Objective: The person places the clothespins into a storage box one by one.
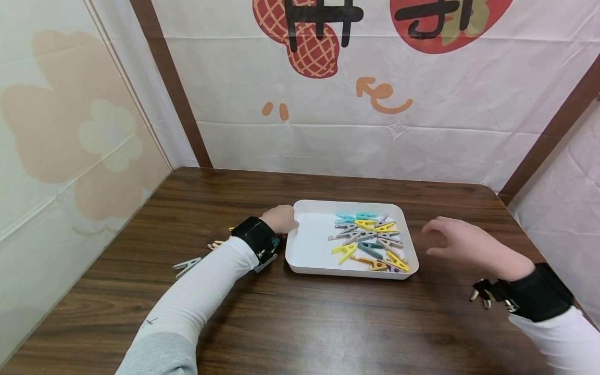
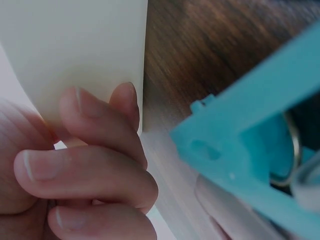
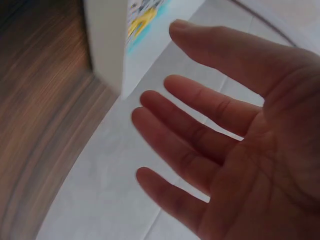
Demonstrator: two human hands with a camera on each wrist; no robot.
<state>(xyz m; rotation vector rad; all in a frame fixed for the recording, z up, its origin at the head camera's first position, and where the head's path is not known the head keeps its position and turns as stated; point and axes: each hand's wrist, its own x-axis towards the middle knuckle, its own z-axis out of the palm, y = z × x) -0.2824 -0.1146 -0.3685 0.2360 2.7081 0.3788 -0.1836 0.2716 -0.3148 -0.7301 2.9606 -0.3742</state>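
A white rectangular tray (image 1: 309,250) lies on the brown table, with several plastic clothespins (image 1: 367,237) in yellow, grey, turquoise and orange heaped toward its right side. My left hand (image 1: 279,219) grips the tray's left edge; in the left wrist view its curled fingers (image 2: 95,170) lie against the tray's outer wall. Beyond the tray's right side, my right hand (image 1: 461,242) hovers with spread, gently bent fingers and nothing in them. The right wrist view shows its palm facing the tray's wall (image 3: 107,45).
Several loose clothespins lie left of the tray, partly hidden by the left arm: a grey one (image 1: 186,264), a beige one (image 1: 215,244), and a turquoise one (image 2: 240,135) close to the left wrist camera. A printed white cloth (image 1: 328,146) hangs behind the table (image 1: 262,328).
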